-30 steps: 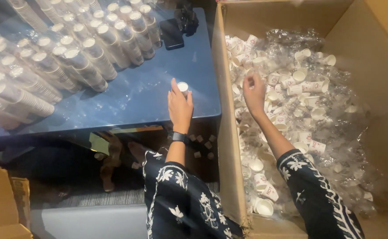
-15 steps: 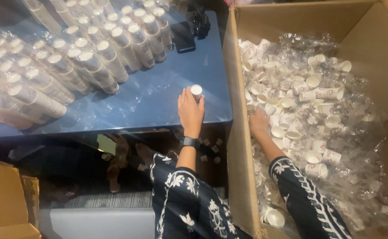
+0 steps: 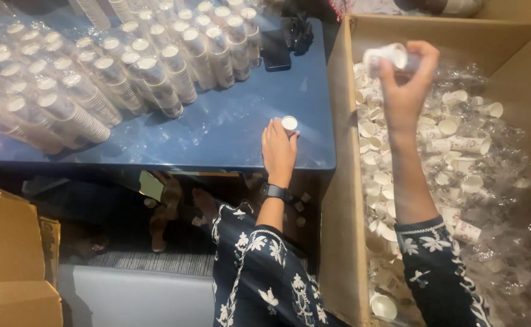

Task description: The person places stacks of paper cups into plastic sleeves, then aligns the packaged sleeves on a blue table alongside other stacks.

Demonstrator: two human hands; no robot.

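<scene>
The right hand is raised above the far end of the cardboard box, fingers pinched shut around a small white paper cup held on its side, with a bit of clear plastic wrap caught against it. Below it the box is filled with loose white paper cups lying every way among crumpled clear plastic.

The left hand rests at the near right corner of the blue worktop, fingers curled closed around a small stack of cups standing upright, its white rim facing up just inside the near edge. A black wristband sits on that wrist, and both arms wear dark sleeves with white floral embroidery.

Across the left and far parts of the worktop lie many long sleeves of stacked cups in clear wrap, packed side by side. A black phone lies near the far right corner. Folded brown cardboard sits on the floor to the left.
</scene>
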